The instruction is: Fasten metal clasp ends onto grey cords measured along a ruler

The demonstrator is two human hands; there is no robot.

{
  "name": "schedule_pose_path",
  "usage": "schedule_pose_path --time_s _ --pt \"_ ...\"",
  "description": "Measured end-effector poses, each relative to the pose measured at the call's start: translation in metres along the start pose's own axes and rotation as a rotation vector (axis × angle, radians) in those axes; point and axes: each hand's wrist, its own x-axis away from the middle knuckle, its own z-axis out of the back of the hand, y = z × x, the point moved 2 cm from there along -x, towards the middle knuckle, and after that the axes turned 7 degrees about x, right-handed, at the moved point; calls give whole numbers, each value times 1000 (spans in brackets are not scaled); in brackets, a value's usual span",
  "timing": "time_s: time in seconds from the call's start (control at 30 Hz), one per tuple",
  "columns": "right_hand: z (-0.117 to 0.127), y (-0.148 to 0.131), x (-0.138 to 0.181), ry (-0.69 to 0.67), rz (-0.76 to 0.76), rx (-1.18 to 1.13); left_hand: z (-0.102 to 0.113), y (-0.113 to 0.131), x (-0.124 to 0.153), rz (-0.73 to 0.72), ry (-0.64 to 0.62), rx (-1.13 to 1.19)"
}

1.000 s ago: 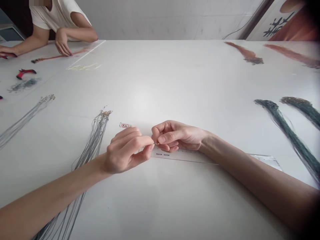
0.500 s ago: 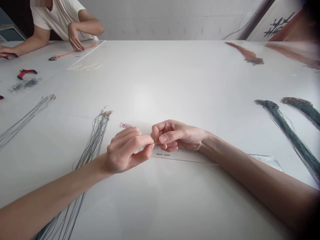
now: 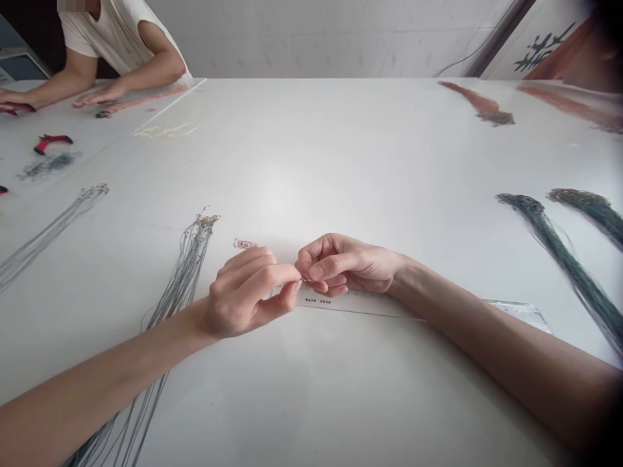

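Note:
My left hand is closed in a pinch, thumb and forefinger tips together on a small gold-coloured metal piece. From the other side my right hand pinches the same piece with thumb and curled fingers, so the fingertips of both hands almost meet. The piece is too small to make out its exact kind. Under and behind the right hand lies a clear ruler, partly hidden by the right forearm. A bundle of thin grey cords with gold-coloured metal ends runs beneath my left forearm.
A small red-framed label lies beyond my left hand. More grey cords lie left, near red-handled pliers. Dark green bundles lie right, an orange bundle far right. A co-worker's arms rest on the table's far left.
My hands have barely moved, still pinching the small metal piece. The co-worker's bent arm has come down and left, and that hand now lies low over the table.

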Motion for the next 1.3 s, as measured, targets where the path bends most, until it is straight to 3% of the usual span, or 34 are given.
schedule_pose_path --time_s 1.3 --pt "1 1 -1 -3 6 30 1 0 -1 -28 10 -28"
